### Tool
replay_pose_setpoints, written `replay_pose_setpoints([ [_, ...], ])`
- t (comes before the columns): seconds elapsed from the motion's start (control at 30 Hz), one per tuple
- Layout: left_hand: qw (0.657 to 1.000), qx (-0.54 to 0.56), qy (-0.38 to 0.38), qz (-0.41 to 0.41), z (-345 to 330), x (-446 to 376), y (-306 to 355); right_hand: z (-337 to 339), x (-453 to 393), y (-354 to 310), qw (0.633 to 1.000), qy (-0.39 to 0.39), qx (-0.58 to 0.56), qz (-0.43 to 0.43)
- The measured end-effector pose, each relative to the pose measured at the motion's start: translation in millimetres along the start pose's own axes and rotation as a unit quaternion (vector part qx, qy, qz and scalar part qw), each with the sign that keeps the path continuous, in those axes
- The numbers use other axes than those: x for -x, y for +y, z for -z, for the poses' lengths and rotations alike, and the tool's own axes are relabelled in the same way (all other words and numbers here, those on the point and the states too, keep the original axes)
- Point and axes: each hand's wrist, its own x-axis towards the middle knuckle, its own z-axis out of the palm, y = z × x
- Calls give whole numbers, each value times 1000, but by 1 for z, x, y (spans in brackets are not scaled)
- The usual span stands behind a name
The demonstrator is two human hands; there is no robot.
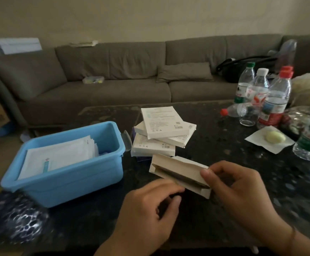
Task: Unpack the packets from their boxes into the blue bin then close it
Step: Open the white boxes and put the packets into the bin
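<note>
The right hand (237, 183) grips the near end of an open white cardboard box (180, 173), thumb on top of the raised flap and fingers curled beneath it, holding it just above the dark speckled stone counter (224, 145). The left hand (146, 209) has its fingers curled at the box's open long side, fingertips touching the lower edge; whether it pinches anything inside cannot be told. The box's mouth shows as a dark slot, its contents not visible.

Just left of the hands stands the open light-blue plastic bin (73, 180), without its lid, holding a stack of flat white packets (58, 156) leaning against its left wall. Between the bin and the held box, slightly farther back, lies an untidy pile of closed white cardboard boxes (163, 132), stacked at differing angles.

On the right side of the counter is a cluster of clear plastic water bottles (261, 97) with red, white and green caps, one lying on its side. Near them rests a pale yellow oval object (275, 138) on a white paper square (268, 145). A long grey fabric sofa (113, 71) runs behind the counter.
</note>
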Motion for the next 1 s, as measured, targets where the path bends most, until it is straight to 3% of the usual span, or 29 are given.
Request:
replay_pose_setpoints([
  [0.1, 998, -20, 49, -33, -1, -4, -3, -6, -2, 2, 1000, -7, -9, -6],
  [0.37, 994, -83, 35, -65, -5, -7, -6, -16, -8, 4, 1000, 29, -5, 8],
  [0.53, 992, -101, -68, -35, -9, -9, -7, -18, -11, 3, 999, 37, -13, 7],
  [0.67, 987, -118, -104, -13, -10, -10, -7, -18, -9, 6, 999, 44, -11, 13],
  [0.9, 985, -138, -94, -50, -12, -8, -14, -19, -4, 8, 998, 54, 8, 23],
  [1.0, 979, -162, -8, -127, -9, -4, -22, -17, -4, 6, 998, 58, 4, 24],
])
